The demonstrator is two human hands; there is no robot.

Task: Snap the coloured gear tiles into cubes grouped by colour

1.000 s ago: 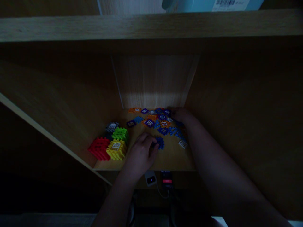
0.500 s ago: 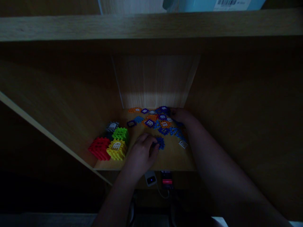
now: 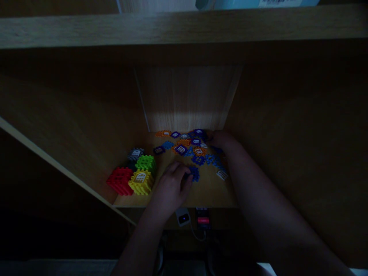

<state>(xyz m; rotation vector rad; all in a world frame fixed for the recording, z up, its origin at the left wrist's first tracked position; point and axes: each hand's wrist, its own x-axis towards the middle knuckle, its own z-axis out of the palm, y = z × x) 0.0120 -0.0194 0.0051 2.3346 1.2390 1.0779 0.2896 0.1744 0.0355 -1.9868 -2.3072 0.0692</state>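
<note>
My left hand [image 3: 174,182] is closed, thumb and fingers pinched on the left edge of a dark blue notched plastic building tile [image 3: 194,173] near the shelf's front. At the back right, my right hand [image 3: 221,140] reaches in among the loose tiles; its fingers are dark and mostly hidden. Between the hands lie scattered orange, blue and purple tiles, such as an orange tile [image 3: 198,151] and a purple tile with a white window [image 3: 181,150]. A white window piece [image 3: 222,174] lies below my right wrist.
On the left stand stacks of tiles: a red stack [image 3: 120,181], a yellow stack [image 3: 141,181], a green stack [image 3: 146,163] and a dark grey stack [image 3: 135,154]. Wooden walls enclose the shelf, with a board [image 3: 184,28] above. Below sit a small white device [image 3: 183,217] and a phone-like device [image 3: 202,218].
My right hand has shifted very slightly among the tiles at the back right. My left hand stays at the blue tile. The view has tilted a little.
</note>
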